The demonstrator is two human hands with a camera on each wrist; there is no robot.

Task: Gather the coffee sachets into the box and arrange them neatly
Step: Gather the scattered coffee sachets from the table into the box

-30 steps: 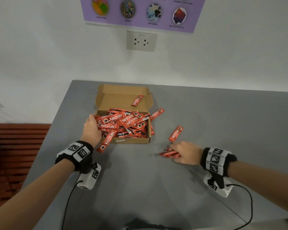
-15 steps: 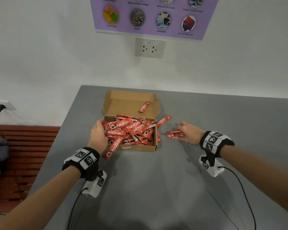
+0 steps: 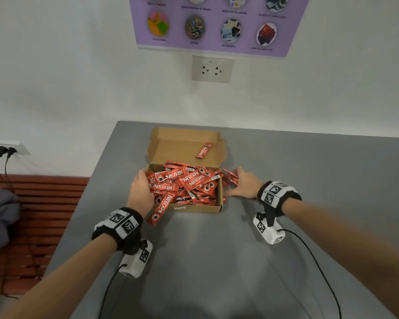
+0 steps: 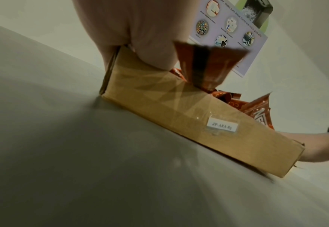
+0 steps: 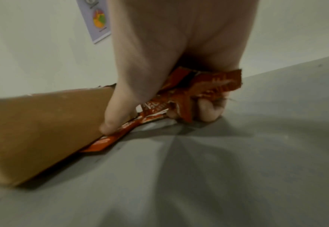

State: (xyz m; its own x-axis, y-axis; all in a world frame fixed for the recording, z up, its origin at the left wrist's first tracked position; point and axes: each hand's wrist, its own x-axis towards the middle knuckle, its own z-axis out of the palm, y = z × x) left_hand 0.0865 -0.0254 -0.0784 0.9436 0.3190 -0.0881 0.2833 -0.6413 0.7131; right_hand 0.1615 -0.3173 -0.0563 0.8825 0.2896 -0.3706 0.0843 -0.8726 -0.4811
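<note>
Your left hand (image 3: 141,192) sits at the left wall of the cardboard box (image 3: 195,207), fingers curled over the rim onto the heap of red coffee sachets (image 3: 187,183); the left wrist view shows the hand against the box corner, but you can't tell whether it grips any sachet or just presses on them. Your right hand (image 3: 241,184) is just outside the right wall, fingers curled round a small bunch of sachets (image 5: 202,87), thumb pressing down by the box side. 1 more sachet (image 5: 109,140) lies flat on the table against that wall, under the thumb. The pile in the box is jumbled, sachets crossing at all angles. 1 sachet (image 3: 161,209) hangs over the front wall near your left hand, its end on the grey table (image 3: 217,261). 1 sachet (image 3: 203,150) lies alone on the open lid flap (image 3: 171,148). White label (image 4: 222,126) on the box front.
</note>
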